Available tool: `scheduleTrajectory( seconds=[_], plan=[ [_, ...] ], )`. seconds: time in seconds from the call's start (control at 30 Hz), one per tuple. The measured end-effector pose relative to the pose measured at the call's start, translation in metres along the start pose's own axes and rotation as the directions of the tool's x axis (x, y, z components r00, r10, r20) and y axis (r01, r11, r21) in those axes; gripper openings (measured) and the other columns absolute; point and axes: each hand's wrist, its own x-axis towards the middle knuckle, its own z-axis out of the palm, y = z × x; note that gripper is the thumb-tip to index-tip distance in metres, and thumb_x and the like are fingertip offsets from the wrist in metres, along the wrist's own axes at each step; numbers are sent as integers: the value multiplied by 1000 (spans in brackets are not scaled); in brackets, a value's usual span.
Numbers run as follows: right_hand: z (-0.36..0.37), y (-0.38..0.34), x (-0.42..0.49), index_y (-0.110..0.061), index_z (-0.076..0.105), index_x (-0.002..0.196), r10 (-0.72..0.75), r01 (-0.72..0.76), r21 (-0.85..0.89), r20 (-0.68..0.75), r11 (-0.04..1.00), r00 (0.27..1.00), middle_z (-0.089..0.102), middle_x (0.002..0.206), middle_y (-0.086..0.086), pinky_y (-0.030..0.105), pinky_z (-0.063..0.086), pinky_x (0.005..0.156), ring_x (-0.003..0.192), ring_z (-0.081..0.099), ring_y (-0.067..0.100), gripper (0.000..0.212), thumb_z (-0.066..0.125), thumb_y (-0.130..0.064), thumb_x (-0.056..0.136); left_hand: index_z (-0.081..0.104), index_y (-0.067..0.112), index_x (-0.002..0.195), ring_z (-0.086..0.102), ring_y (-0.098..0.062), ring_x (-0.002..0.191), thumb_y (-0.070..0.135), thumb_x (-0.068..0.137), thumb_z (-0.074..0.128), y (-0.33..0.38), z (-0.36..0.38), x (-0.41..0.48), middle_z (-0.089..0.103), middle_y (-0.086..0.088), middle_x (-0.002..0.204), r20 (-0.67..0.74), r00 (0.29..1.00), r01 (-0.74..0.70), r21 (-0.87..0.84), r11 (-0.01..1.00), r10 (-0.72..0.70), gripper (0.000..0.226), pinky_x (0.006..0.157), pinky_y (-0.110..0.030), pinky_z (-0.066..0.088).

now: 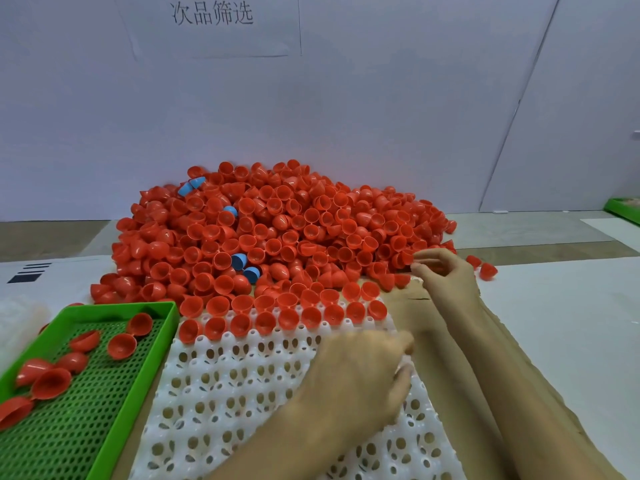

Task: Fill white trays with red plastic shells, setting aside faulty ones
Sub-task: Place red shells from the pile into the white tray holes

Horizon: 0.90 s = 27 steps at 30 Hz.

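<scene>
Pale wall (381,98) stands behind the table, with a paper sign (211,13) fixed high on it.

From the head view, your right hand (445,275) is at the right edge of the pile of red shells (277,230). Its fingers (427,254) are loosely bent and the thumb is just under them. The tips are at one shell on the pile's edge, but I cannot tell if they already pinch it.

Your left hand (360,375) lies on the white tray (242,393), back up. Its fingers are bent down at the tray's right edge. If they really grip the edge, I cannot tell.

The shells are glossy red half cups, many with the hollow side up. A few blue shells (239,261) lie among them. The filled rows (287,317) sit at the far side of the white tray, touching the pile. The near holes of the tray have no shells.

To the left, just beside the white tray, the green tray (104,312) holds several set-aside shells (121,344), lying in different directions.
</scene>
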Motion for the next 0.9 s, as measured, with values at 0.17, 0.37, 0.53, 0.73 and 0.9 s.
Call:
scheduleTrajectory(
  seconds=[0.17, 0.37, 0.53, 0.73, 0.9],
  plan=[
    [9, 7, 36, -17, 69, 108, -149, 151, -375, 34, 914, 988, 58, 112, 3, 31, 51, 86, 100, 57, 17, 25, 76, -16, 84, 62, 26, 95, 56, -7, 71, 31, 96, 45, -2, 15, -4, 61, 11, 79, 20, 999, -35, 34, 999, 34, 18, 60, -24, 44],
    [13, 17, 49, -13, 72, 99, -84, 144, -510, 139, 848, 987, 67, 103, 6, 29, 49, 78, 90, 60, 18, 9, 70, -17, 92, 66, 27, 96, 54, -3, 71, 31, 95, 50, -5, 20, -9, 62, 14, 81, -15, 1000, -11, -12, 1000, 11, 17, 61, -20, 46],
    [-4, -9, 22, -15, 68, 87, 111, -166, 287, 200, 943, 974, 65, 78, -1, 20, 46, 59, 66, 59, 9, 11, 63, -15, 97, 59, 36, 119, 56, -1, 62, 37, 100, 49, -7, 15, -5, 66, 10, 76, 74, 983, 183, -238, 954, -170, 21, 64, -14, 47],
    [-20, -54, -40, -9, 65, 81, -94, -200, 598, 423, 776, 901, 62, 76, 6, 23, 49, 64, 70, 58, 15, 10, 60, -17, 84, 50, 37, 128, 59, -10, 57, 45, 102, 52, -19, -13, 12, 75, -2, 89, 179, 888, 367, -830, 420, -423, 27, 52, -23, 47],
    [-5, -56, -85, -4, 66, 78, -409, 302, 364, 268, 881, 872, 61, 72, 9, 41, 49, 66, 69, 57, 28, 7, 62, -8, 81, 52, 43, 131, 63, -13, 65, 58, 90, 54, -29, -38, 10, 74, -2, 92, 174, 897, 326, -881, 344, -406, 44, 58, -22, 49]
  ],
)
